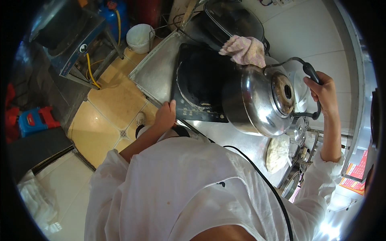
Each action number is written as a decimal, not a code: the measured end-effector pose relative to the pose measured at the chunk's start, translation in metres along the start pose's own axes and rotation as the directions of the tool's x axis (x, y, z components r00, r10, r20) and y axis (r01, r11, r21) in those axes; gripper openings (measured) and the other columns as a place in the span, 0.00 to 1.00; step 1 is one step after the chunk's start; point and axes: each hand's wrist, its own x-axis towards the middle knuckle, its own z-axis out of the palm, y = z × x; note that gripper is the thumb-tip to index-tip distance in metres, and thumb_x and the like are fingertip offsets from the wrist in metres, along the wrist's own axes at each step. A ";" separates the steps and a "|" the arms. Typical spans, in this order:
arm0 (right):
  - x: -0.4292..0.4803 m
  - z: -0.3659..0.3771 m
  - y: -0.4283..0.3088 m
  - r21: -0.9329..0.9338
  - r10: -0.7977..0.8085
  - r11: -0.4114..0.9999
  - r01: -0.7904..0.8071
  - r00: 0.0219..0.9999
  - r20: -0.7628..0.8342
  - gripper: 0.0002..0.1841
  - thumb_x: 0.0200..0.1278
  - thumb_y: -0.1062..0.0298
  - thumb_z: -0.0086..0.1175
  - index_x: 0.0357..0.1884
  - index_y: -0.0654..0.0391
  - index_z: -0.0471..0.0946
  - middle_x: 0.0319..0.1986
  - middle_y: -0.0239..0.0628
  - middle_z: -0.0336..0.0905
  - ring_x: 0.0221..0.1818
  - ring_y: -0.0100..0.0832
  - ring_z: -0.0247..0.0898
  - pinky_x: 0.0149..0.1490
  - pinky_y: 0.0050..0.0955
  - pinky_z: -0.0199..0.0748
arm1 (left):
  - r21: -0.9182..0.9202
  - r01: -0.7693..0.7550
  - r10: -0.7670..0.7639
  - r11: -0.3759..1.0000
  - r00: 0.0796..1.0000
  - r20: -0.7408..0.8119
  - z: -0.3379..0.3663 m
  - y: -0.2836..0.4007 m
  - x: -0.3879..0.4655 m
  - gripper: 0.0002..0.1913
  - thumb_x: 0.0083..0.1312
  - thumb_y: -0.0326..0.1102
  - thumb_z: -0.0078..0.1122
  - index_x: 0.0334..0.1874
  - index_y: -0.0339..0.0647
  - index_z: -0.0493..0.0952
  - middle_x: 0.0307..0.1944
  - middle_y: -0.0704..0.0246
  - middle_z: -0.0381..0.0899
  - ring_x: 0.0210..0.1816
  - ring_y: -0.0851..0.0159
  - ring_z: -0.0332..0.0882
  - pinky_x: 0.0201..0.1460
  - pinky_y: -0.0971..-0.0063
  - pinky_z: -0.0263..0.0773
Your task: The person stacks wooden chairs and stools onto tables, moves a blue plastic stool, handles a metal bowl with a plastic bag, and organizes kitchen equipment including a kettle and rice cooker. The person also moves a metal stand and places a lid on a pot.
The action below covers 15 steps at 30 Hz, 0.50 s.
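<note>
My right hand (325, 90) grips the black handle of a large stainless steel kettle (259, 102), whose lid is stained brown. The kettle is at the right side of a black induction cooktop (202, 81) and overlaps its edge; whether its base touches the cooktop I cannot tell. My left hand (166, 116) is at the cooktop's near left corner, with thumb and fingers on its edge. A pinkish cloth (244, 50) lies beyond the kettle, against a black lidded pot (235, 21). The underside of the left fingers is hidden.
A metal counter (153, 66) carries the cooktop. A bag of pale food (277, 153) lies on it at the right, near smaller metal pots (299, 131). On the floor at the upper left are a white bucket (140, 37) and a blue gas cylinder (113, 18). A black cable crosses my front.
</note>
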 end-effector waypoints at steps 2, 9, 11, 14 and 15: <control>0.000 0.005 -0.007 -0.018 -0.014 1.000 0.014 1.000 -0.006 0.09 0.51 0.68 0.60 0.21 0.59 0.71 0.10 0.23 0.60 0.10 0.15 0.51 0.15 0.17 0.48 | -0.215 0.245 -0.185 0.945 0.946 0.266 0.014 0.005 -0.019 0.24 0.68 0.51 0.37 0.38 0.29 0.67 0.25 0.48 0.75 0.23 0.49 0.78 0.26 0.58 0.74; 0.030 0.054 -0.057 -0.008 -0.083 0.996 0.085 0.991 0.104 0.09 0.53 0.69 0.58 0.22 0.57 0.70 0.10 0.23 0.60 0.10 0.14 0.51 0.16 0.16 0.47 | -0.590 0.679 -0.173 0.437 0.707 0.685 0.041 0.016 -0.020 0.25 0.68 0.51 0.35 0.46 0.29 0.58 0.29 0.49 0.73 0.24 0.48 0.79 0.23 0.62 0.79; 0.032 0.057 -0.056 0.000 -0.107 0.994 0.108 0.985 0.133 0.09 0.53 0.68 0.58 0.22 0.57 0.70 0.10 0.23 0.60 0.10 0.15 0.51 0.16 0.17 0.47 | -0.625 0.681 -0.184 0.381 0.718 0.671 0.060 0.029 -0.023 0.24 0.68 0.51 0.35 0.46 0.30 0.57 0.29 0.49 0.73 0.25 0.47 0.79 0.25 0.60 0.79; 0.034 0.060 -0.049 -0.002 -0.170 0.985 0.171 0.978 0.117 0.10 0.53 0.67 0.59 0.22 0.57 0.70 0.09 0.24 0.60 0.10 0.15 0.51 0.16 0.17 0.47 | -0.661 0.613 -0.192 0.432 0.779 0.596 0.083 0.039 -0.030 0.23 0.69 0.50 0.35 0.48 0.32 0.52 0.29 0.48 0.73 0.25 0.49 0.79 0.24 0.62 0.79; 0.033 0.059 -0.046 0.010 -0.185 0.983 0.185 0.976 0.114 0.10 0.53 0.67 0.59 0.21 0.57 0.70 0.09 0.24 0.60 0.10 0.15 0.51 0.16 0.17 0.47 | -0.667 0.594 -0.178 0.449 0.791 0.585 0.090 0.040 -0.032 0.23 0.69 0.50 0.36 0.48 0.33 0.52 0.30 0.48 0.73 0.25 0.49 0.79 0.24 0.62 0.79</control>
